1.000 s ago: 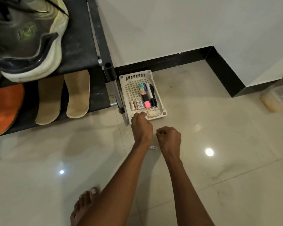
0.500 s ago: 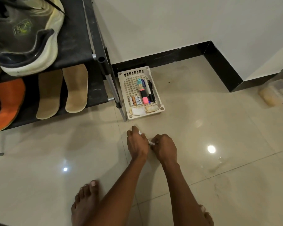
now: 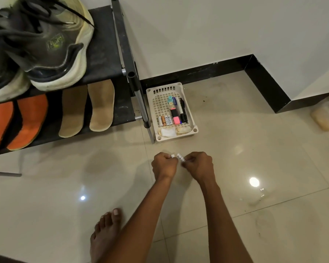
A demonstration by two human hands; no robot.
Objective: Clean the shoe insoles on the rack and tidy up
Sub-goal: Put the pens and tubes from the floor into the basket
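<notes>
The tan insoles (image 3: pixel 87 109) lie side by side on the lower shelf of the black shoe rack (image 3: pixel 106 54), left of centre in the frame, with two orange insoles (image 3: pixel 15 124) further left and worn trainers (image 3: pixel 46 46) on the shelf above. All have their long axes running up and away from the person. Both hands are low and centre, well apart from the rack: the left hand (image 3: pixel 163 165) pinches a small white cap (image 3: pixel 172 156), and the right hand (image 3: pixel 198 164) grips a small white printed tube (image 3: pixel 181 158), the two pieces just separated. The insoles lie up and to the left of both grips, so the left hand is the nearer one. Just above the hands a white basket (image 3: pixel 179 86) of markers and batteries touches the rack's leg. Glossy beige floor tiles (image 3: pixel 254 152) reflect lamps; a black skirting runs along the white wall.
</notes>
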